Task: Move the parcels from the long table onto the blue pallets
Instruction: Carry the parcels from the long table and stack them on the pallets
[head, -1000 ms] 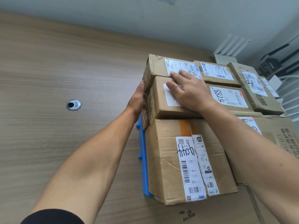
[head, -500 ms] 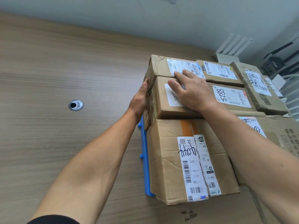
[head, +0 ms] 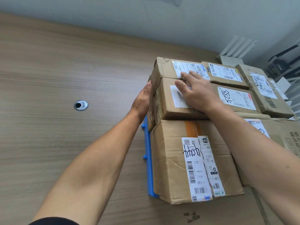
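Wood-grain brown surface (head: 65, 143): fills the left of the view and carries the pallet; grey wall behind.
Blue plastic pallet (head: 148, 159): only its left edge shows, poking out beneath the boxes.
Large creased brown cardboard box (head: 168, 159): bottom layer on the pallet; orange tape, two white labels, one with a black marker scrawl.
Oblong brown cardboard parcel (head: 164, 103): the task's thing. It already lies on the pallet stack, on top of the large box and pressed against a dented rear cardboard parcel (head: 164, 69). White label on top, shiny tape on the left end, scuffed corners.
Label marked 5788 (head: 235, 98): right of the hand; same parcel or a neighbour, cannot tell.
Right hand (head: 198, 93): palm flat on the parcel top, fingers spread and uncurled, tips reaching onto the rear parcel. It probably steadies the parcel.
Left hand (head: 142, 101): fingers straight, flat against the parcel's left end, grasping nothing. It probably nudges the parcel square with the stack.
Step, judged: final alignment, release not yet done.
Round metal socket (head: 80, 105): set in the surface, well apart from the pallet.
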